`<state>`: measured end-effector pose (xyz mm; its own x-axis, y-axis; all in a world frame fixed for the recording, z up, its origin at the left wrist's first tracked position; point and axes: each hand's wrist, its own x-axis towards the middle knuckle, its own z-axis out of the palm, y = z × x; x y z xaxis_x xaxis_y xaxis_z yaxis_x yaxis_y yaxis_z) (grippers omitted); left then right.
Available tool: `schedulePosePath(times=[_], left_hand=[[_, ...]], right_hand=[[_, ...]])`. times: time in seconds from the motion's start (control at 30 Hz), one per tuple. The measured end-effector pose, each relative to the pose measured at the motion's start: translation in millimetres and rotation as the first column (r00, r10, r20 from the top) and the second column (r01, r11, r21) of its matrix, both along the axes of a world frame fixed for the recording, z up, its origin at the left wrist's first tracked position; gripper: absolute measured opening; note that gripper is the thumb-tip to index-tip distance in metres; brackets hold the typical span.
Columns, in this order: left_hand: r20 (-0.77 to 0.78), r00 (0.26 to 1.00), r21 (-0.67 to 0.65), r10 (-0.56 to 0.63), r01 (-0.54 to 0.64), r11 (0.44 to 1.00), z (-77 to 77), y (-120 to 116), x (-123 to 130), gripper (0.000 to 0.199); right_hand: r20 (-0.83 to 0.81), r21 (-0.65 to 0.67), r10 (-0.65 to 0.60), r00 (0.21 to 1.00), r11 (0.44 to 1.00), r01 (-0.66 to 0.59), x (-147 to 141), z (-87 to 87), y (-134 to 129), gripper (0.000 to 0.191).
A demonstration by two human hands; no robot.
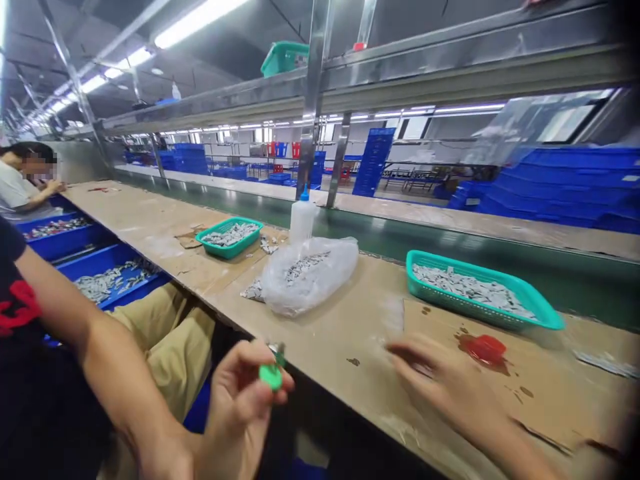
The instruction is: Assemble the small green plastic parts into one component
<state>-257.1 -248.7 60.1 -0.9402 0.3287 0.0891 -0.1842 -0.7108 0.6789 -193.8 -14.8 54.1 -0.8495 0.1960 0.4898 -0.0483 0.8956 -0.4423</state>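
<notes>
My left hand (245, 390), low at the table's near edge, pinches a small bright green round piece (271, 377) with a small metallic part at its top. Blurred by motion, my right hand (440, 380) is over the table, thumb and fingers somewhat apart, with nothing visible between them. Just beyond it, a red wet block (487, 349) lies in a reddish puddle on a cardboard sheet (420, 320). Behind that sits a teal basket (480, 303) of small grey-white pieces.
A clear plastic bag (310, 277) of small pieces and a white bottle (302, 221) stand mid-table. Farther left is another teal basket (230, 250). A person in a black shirt (45, 387) sits close on the left. Metal posts (313, 100) support an overhead shelf.
</notes>
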Motion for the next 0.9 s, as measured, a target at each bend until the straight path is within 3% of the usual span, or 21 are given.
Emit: schedulePosePath(times=[0.07,0.13,0.27,0.33,0.4,0.47,0.53,0.6,0.7,0.83,0.9], left_hand=[[0.008,0.991,-0.037,0.135,-0.135,0.990,-7.4,-8,-19,0.020],[0.030,0.983,-0.044,0.182,-0.180,0.983,-20.3,-6,-33,0.016],[0.067,0.991,-0.033,0.118,-0.116,0.993,-31.0,8,-39,0.011],[0.062,0.992,-0.043,0.109,-0.106,0.993,-28.0,16,-35,0.012],[0.054,0.988,-0.067,0.146,-0.142,0.988,-25.6,21,-30,0.016],[0.065,0.987,-0.109,0.149,-0.142,0.984,-26.1,24,-24,0.019],[0.109,0.988,-0.141,0.111,-0.095,0.985,-28.2,27,-19,0.021],[0.153,0.986,-0.125,0.070,-0.051,0.991,-29.4,30,-14,0.023],[0.170,0.985,-0.073,0.004,0.009,0.997,-27.7,35,-7,0.022],[0.151,0.986,-0.094,-0.070,0.085,0.992,-25.0,46,3,0.019],[0.123,0.992,-0.100,-0.028,0.041,0.994,-26.7,49,7,0.020]], right_hand=[[0.126,0.017,0.080,0.989,0.996,-0.083,-27,-8.5,-20,0.017],[0.150,0.013,0.110,0.983,0.993,-0.113,-53,-18.9,-35,0.021],[0.133,-0.049,0.088,0.987,0.995,-0.082,-73,-27.4,-47,0.021],[0.093,-0.199,0.074,0.993,0.978,-0.054,-65,-20.9,-51,0.029],[0.034,-0.473,0.139,0.990,0.875,-0.106,-47,-9.5,-60,0.044],[-0.039,-0.754,0.294,0.955,0.618,-0.221,-30,3.1,-75,0.048],[-0.141,-0.875,0.395,0.908,0.380,-0.301,-21,13.1,-88,0.048],[-0.213,-0.909,0.431,0.877,0.242,-0.339,-19,18.0,-96,0.049],[-0.241,-0.919,0.425,0.873,0.188,-0.345,-21,16.4,-96,0.050],[-0.235,-0.909,0.416,0.879,0.225,-0.350,-19,15.8,-87,0.053],[-0.242,-0.899,0.423,0.873,0.242,-0.366,-15,20.5,-84,0.054]])
